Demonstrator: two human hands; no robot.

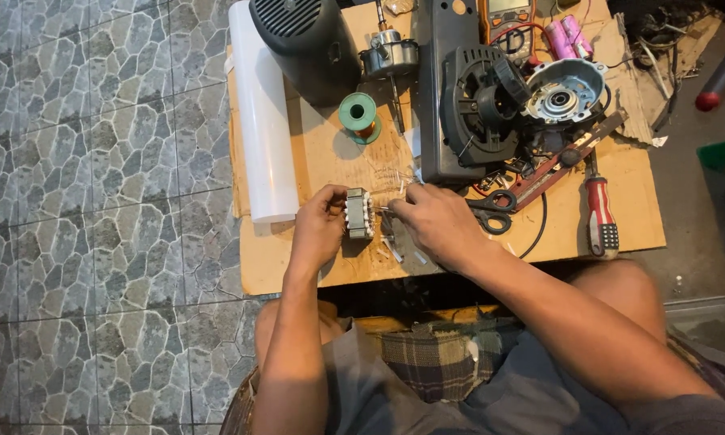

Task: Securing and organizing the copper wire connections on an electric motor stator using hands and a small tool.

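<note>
My left hand point(318, 228) grips a small grey metal motor stator core point(358, 214) at the near edge of a low brown board table point(314, 157). My right hand point(435, 221) is pinched against the core's right side, holding a thin white strip point(381, 209) at one of its slots. Several small white strips point(395, 251) lie on the board just under my hands. Black scissors point(493, 211) lie right beside my right hand.
A white tube point(262, 113) lies along the board's left edge. A green spool of copper wire point(358, 113), black fan housings point(467, 97), a metal motor shell point(564, 89), a multimeter point(507, 16) and a red-handled screwdriver point(600, 213) crowd the board. Patterned floor tiles point(97, 201) spread to the left.
</note>
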